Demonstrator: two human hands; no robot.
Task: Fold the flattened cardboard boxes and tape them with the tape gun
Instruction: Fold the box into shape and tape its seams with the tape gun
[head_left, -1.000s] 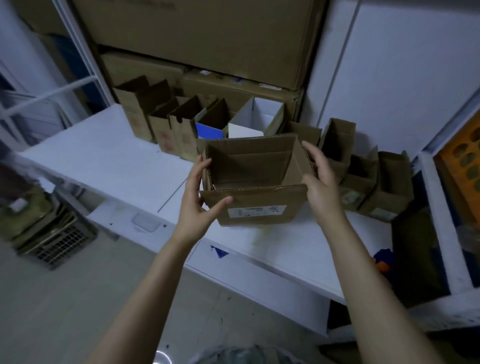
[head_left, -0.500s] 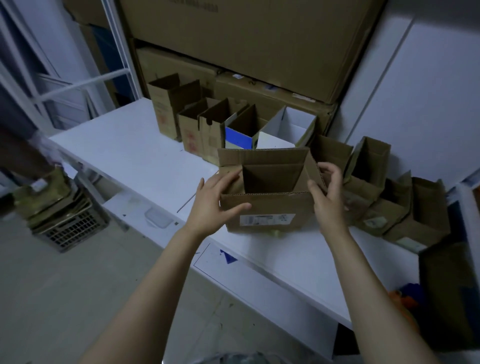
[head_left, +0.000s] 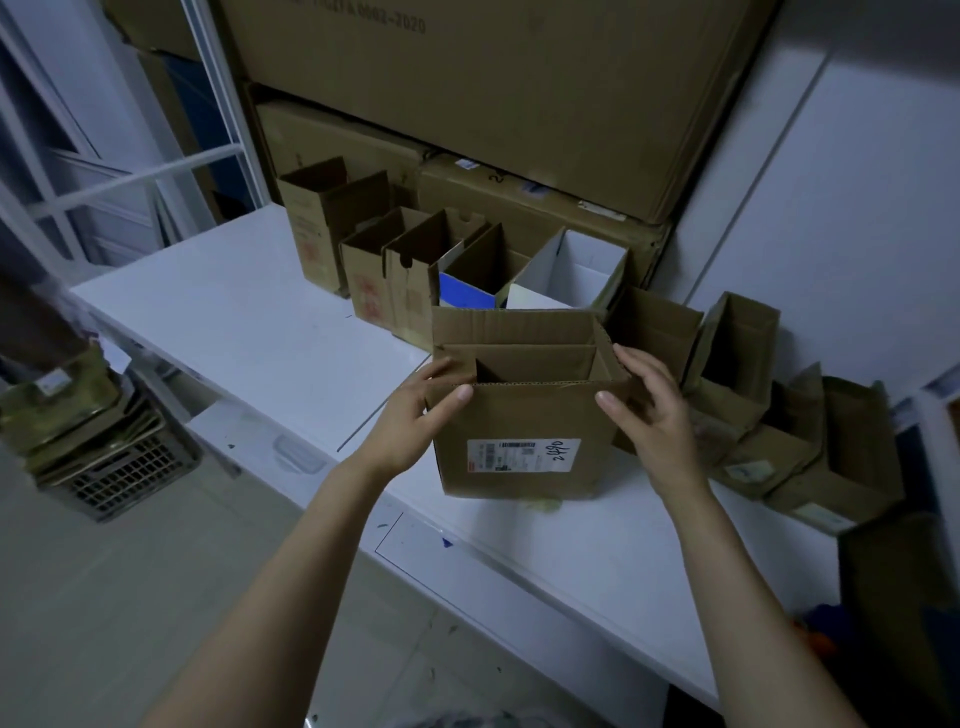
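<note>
The left hand (head_left: 410, 415) grips the cardboard box (head_left: 519, 415) at its upper left corner, thumb on the front panel. The right hand (head_left: 652, 415) grips the upper right corner likewise. The box stands upright on the white table (head_left: 234, 312), near the front edge (top flaps open, label (head_left: 522, 455) facing the person). Behind it stand a row of open boxes (head_left: 395, 270), then stacked large cartons (head_left: 467, 104).

Hands (head_left: 410, 421) in apparent grip on box (head_left: 519, 447)
</note>
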